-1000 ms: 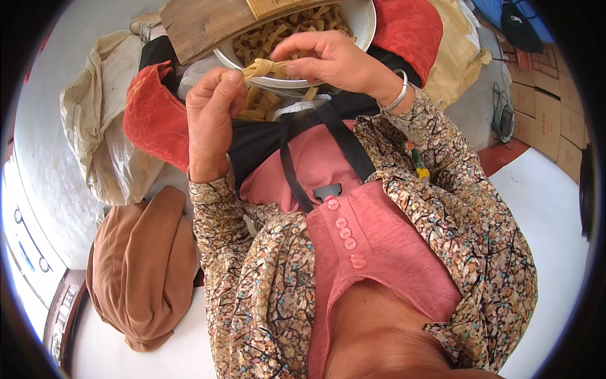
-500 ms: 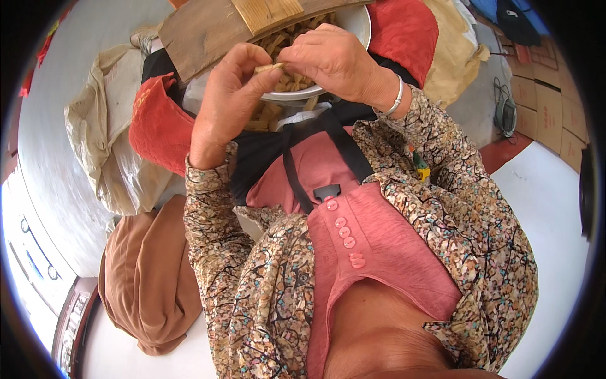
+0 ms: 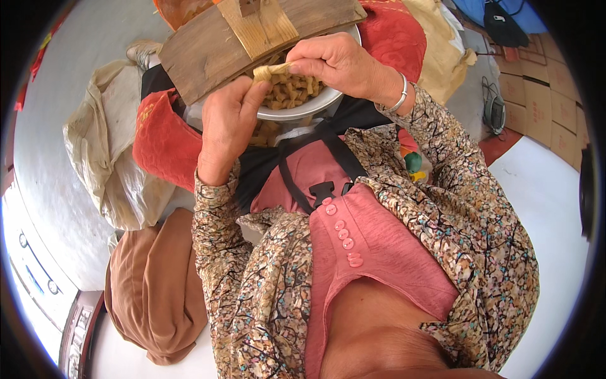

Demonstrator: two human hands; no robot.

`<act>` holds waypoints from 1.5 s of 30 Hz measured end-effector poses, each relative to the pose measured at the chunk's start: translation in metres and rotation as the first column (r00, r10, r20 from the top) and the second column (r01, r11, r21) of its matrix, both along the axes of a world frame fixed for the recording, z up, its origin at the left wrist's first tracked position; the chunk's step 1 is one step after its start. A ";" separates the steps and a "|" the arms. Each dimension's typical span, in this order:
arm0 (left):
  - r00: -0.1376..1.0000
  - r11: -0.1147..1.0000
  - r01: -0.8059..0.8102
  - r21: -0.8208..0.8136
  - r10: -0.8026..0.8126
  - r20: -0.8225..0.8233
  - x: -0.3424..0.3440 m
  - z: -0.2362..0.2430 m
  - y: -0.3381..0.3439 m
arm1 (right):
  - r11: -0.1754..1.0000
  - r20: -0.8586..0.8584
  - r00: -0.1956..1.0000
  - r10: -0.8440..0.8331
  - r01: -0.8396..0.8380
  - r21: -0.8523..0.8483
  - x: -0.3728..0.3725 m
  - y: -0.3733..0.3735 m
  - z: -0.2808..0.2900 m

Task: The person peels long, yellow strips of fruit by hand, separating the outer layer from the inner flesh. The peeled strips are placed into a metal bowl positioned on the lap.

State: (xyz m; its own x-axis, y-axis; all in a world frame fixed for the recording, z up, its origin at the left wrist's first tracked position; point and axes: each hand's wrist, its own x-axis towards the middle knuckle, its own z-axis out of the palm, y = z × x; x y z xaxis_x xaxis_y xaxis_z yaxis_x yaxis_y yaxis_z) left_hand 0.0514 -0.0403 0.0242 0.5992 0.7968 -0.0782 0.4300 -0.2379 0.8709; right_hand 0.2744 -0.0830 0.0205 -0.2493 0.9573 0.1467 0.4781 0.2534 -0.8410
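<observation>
My left hand (image 3: 225, 123) pinches one end of a pale yellow, flat strip (image 3: 271, 71), which looks wrapped or knotted into a small bundle. The thumb and fingers of my right hand (image 3: 341, 63) grip the strip's other end, so it spans the gap between both hands. Just below lies a round metal basin (image 3: 319, 106) holding several small yellow-brown pieces (image 3: 291, 93) of a similar look. A dark wooden board (image 3: 202, 54) with a lighter wood block (image 3: 262, 33) on it lies across the basin's far side and hides part of it.
Red cloth pads (image 3: 165, 142) flank the basin on my lap. A pale plastic sack (image 3: 104, 151) and a brown cloth-covered bundle (image 3: 154, 290) lie to the left. Cardboard boxes (image 3: 540, 95) are stacked at the far right, near a yellowish sheet (image 3: 439, 54).
My left hand has moved slightly down, and the strip now shows as a larger wrapped bundle stretched between both hands. The board and basin sit a little lower in view.
</observation>
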 end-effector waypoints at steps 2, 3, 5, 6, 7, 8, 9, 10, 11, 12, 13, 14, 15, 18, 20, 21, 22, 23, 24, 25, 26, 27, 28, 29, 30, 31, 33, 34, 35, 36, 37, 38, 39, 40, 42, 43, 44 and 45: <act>0.990 0.979 0.047 -0.200 -0.019 0.142 -0.005 0.000 -0.002 | 0.995 -0.070 0.995 0.076 -0.080 -0.054 0.009 -0.001 -0.001; 0.950 0.928 0.100 -0.358 0.019 0.313 -0.007 -0.006 -0.005 | 0.989 -0.103 0.989 0.110 -0.119 -0.085 0.013 -0.003 -0.002; 0.891 0.858 0.187 -0.479 0.056 0.450 -0.009 -0.012 -0.004 | 0.987 -0.200 0.975 0.101 -0.123 -0.102 0.014 -0.013 0.002; 0.902 0.866 0.190 -0.463 0.032 0.430 -0.010 -0.013 -0.003 | 0.985 -0.252 0.962 0.100 -0.131 -0.109 0.014 -0.016 0.003; 0.912 0.874 0.193 -0.447 0.007 0.409 -0.010 -0.013 -0.002 | 0.977 -0.238 0.968 0.076 -0.119 -0.174 0.016 -0.018 0.002; 0.936 0.944 0.080 -0.319 0.039 0.350 -0.006 -0.011 -0.003 | 0.965 -0.222 0.974 0.053 -0.107 -0.238 0.019 -0.018 -0.002; 0.952 0.984 -0.022 -0.177 0.075 0.297 0.000 -0.008 -0.004 | 0.949 -0.204 0.979 0.025 -0.087 -0.302 0.021 -0.020 -0.005; 0.961 0.993 -0.118 -0.025 0.120 0.251 0.007 -0.004 -0.004 | 0.939 -0.208 0.978 -0.012 -0.060 -0.339 0.024 -0.022 -0.006; 0.984 0.960 -0.076 0.269 0.029 0.174 0.013 0.000 -0.001 | 0.927 -0.211 0.976 -0.050 -0.034 -0.375 0.026 -0.023 -0.007; 0.997 0.844 -0.012 0.536 -0.031 0.071 0.018 0.008 0.003 | 0.912 -0.218 0.973 -0.081 -0.016 -0.409 0.026 -0.023 -0.007; 0.997 0.655 0.073 0.752 -0.060 -0.044 0.023 0.014 0.005 | 0.900 -0.214 0.974 -0.068 -0.033 -0.435 0.025 -0.023 -0.004; 0.990 0.649 0.139 0.748 -0.098 -0.099 0.031 0.021 -0.003 | 0.887 -0.210 0.976 -0.055 -0.050 -0.460 0.025 -0.023 0.001; 0.978 0.631 0.206 0.748 -0.119 -0.169 0.034 0.021 -0.005 | 0.873 -0.204 0.978 -0.041 -0.064 -0.483 0.024 -0.022 0.005; 0.944 0.645 0.325 0.691 -0.175 -0.280 0.035 0.000 -0.003 | 0.851 -0.341 0.940 -0.033 -0.152 -0.502 0.027 -0.016 0.003; 0.964 0.738 0.261 0.622 -0.170 -0.202 0.030 -0.009 0.005 | 0.982 -0.153 0.988 0.010 -0.038 -0.185 0.025 -0.016 -0.005; 0.973 0.783 0.228 0.579 -0.161 -0.166 0.027 -0.011 0.006 | 1.000 -0.056 0.998 0.007 -0.008 -0.011 0.023 -0.017 -0.011; 0.978 0.840 0.204 0.502 -0.153 -0.141 0.025 -0.009 0.006 | 0.993 0.111 0.994 -0.008 -0.005 0.117 0.026 -0.017 -0.013; 0.986 0.915 0.160 0.371 -0.131 -0.103 0.023 -0.008 0.003 | 0.995 0.118 0.993 -0.018 0.007 0.100 0.026 -0.018 -0.013; 0.992 0.965 0.117 0.236 -0.104 -0.065 0.022 -0.007 0.002 | 0.996 0.130 0.991 -0.032 0.020 0.089 0.026 -0.018 -0.009; 0.997 0.993 0.074 0.094 -0.071 -0.030 0.021 -0.007 0.001 | 0.996 0.142 0.989 -0.044 0.033 0.079 0.025 -0.017 -0.006; 0.996 0.993 0.083 0.080 -0.081 -0.031 0.020 -0.007 0.000 | 0.995 0.084 0.995 -0.051 0.043 0.086 0.022 -0.017 -0.007; 0.995 0.993 0.096 0.072 -0.093 -0.033 0.020 -0.007 0.002 | 0.994 0.025 0.998 -0.059 0.056 0.098 0.018 -0.016 -0.007; 0.994 0.992 0.108 0.063 -0.106 -0.035 0.019 -0.007 0.003 | 0.992 -0.035 0.997 -0.066 0.069 0.110 0.015 -0.015 -0.009; 0.993 0.989 0.115 0.088 -0.111 -0.046 0.018 -0.007 0.004 | 0.991 -0.025 0.997 -0.071 0.073 0.112 0.016 -0.013 -0.009; 0.992 0.987 0.118 0.114 -0.111 -0.060 0.016 -0.007 0.005 | 0.991 -0.018 0.997 -0.071 0.073 0.115 0.016 -0.010 -0.009; 0.991 0.983 0.121 0.139 -0.112 -0.074 0.014 -0.007 0.007 | 0.990 -0.011 0.997 -0.072 0.073 0.118 0.016 -0.007 -0.009; 0.990 0.951 0.136 0.279 -0.116 -0.086 0.006 -0.007 0.011 | 0.995 -0.034 0.998 -0.059 0.062 0.078 0.018 -0.005 -0.013; 0.989 0.928 0.143 0.345 -0.118 -0.092 0.003 -0.007 0.011 | 0.997 -0.045 0.998 -0.054 0.056 0.056 0.018 -0.004 -0.014; 0.990 0.919 0.133 0.371 -0.103 -0.101 0.003 -0.007 0.012 | 0.997 -0.051 0.996 -0.074 0.075 0.015 0.018 -0.002 -0.014; 0.990 0.909 0.127 0.397 -0.091 -0.108 0.004 -0.007 0.014 | 0.995 -0.055 0.994 -0.098 0.097 -0.026 0.017 0.001 -0.013; 0.990 0.899 0.121 0.422 -0.079 -0.115 0.005 -0.008 0.018 | 0.991 -0.059 0.991 -0.122 0.118 -0.068 0.015 0.004 -0.013; 0.993 0.893 0.099 0.439 -0.062 -0.098 0.007 -0.009 0.023 | 0.989 -0.092 0.984 -0.149 0.148 -0.024 0.014 0.008 -0.015; 0.996 0.886 0.075 0.458 -0.046 -0.075 0.012 -0.011 0.031 | 0.984 -0.122 0.977 -0.175 0.179 0.022 0.013 0.014 -0.018; 0.998 0.878 0.051 0.476 -0.030 -0.052 0.016 -0.012 0.038 | 0.975 -0.154 0.968 -0.199 0.211 0.067 0.012 0.020 -0.022; 0.999 0.930 -0.032 0.367 0.034 0.001 0.020 -0.016 0.044 | 0.969 -0.216 0.949 -0.230 0.245 0.041 0.009 0.029 -0.028; 0.997 0.949 -0.071 0.308 0.067 0.024 0.022 -0.018 0.047 | 0.965 -0.246 0.937 -0.248 0.262 0.027 0.009 0.032 -0.029; 0.997 0.950 -0.079 0.302 0.069 0.044 0.024 -0.019 0.050 | 0.962 -0.218 0.942 -0.256 0.270 0.037 0.010 0.034 -0.028; 0.996 0.951 -0.088 0.296 0.073 0.060 0.024 -0.020 0.053 | 0.960 -0.193 0.946 -0.262 0.275 0.046 0.010 0.036 -0.026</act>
